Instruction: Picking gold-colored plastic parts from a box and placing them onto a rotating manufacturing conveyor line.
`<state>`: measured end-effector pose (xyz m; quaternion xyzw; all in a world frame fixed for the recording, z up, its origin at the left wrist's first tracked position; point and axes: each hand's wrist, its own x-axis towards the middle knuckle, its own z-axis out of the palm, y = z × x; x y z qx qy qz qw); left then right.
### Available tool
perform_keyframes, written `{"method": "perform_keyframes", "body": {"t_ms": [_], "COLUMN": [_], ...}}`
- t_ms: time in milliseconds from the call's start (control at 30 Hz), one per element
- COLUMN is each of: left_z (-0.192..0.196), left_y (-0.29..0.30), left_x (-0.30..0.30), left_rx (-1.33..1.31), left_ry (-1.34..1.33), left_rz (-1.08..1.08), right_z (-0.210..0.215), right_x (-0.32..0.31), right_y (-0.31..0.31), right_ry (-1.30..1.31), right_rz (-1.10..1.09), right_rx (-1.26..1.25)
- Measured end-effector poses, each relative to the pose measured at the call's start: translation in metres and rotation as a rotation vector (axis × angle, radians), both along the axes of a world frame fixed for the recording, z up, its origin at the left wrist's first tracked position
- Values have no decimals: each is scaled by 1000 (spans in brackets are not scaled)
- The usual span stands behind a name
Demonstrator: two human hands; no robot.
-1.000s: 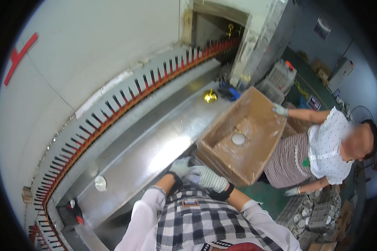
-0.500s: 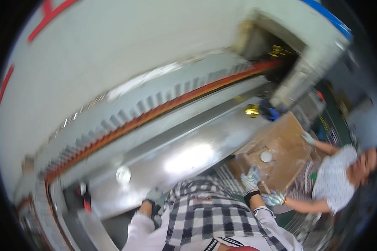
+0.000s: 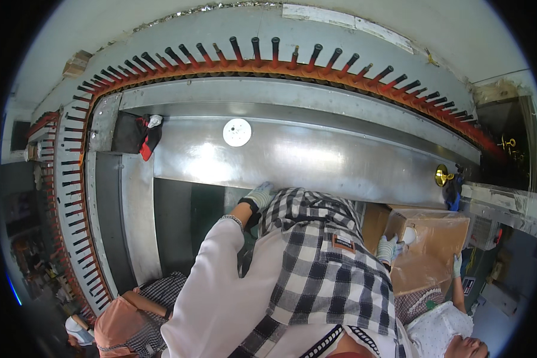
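Two gloved hands: both belong to the person wearing the camera, in a checked apron over a white sleeve.
Right hand: near, low at the right; its fingers rest on the near top edge of the cardboard box, bent over it; whether they truly clamp it I cannot tell.
Cardboard box: open-topped, brown, below the right end of the steel trough, a small white round piece at its rim by the hand; a co-worker's gloved hand steadies the far side.
Handling: the cardboard looks stiff but will flex at the flaps; probably bulky rather than heavy, best taken by two opposite rims or under the base.
Left hand: farther, arm stretched forward, palm down on the near edge of the steel trough, fingers spread and holding nothing.
White disc: lies flat on the trough's far slope, well apart from both hands; thin, likely light, slick on metal.
Beyond: a curved rack of red-tipped pegs.
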<state>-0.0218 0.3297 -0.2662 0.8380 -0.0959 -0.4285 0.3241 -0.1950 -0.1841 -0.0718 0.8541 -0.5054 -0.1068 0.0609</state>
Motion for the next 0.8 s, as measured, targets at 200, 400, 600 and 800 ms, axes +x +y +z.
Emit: {"method": "perform_keyframes", "body": {"t_ms": [200,400,600,800], "left_z": [-22,13,-118,-142], "left_y": [9,20,81,57], "left_x": [-2,63,94,139], "left_rx": [-62,-111,69,17], "left_ry": [-38,-350,233,246], "left_rz": [-87,-756,46,-97], "right_z": [-3,-11,-25,-36], "right_x": [-12,-13,59,52], "right_y": [6,24,88,97], "right_ry": [81,46,-202,-340], "right_rz": [-4,-102,-142,-83], "right_rx": [-107,-124,10,-67]}}
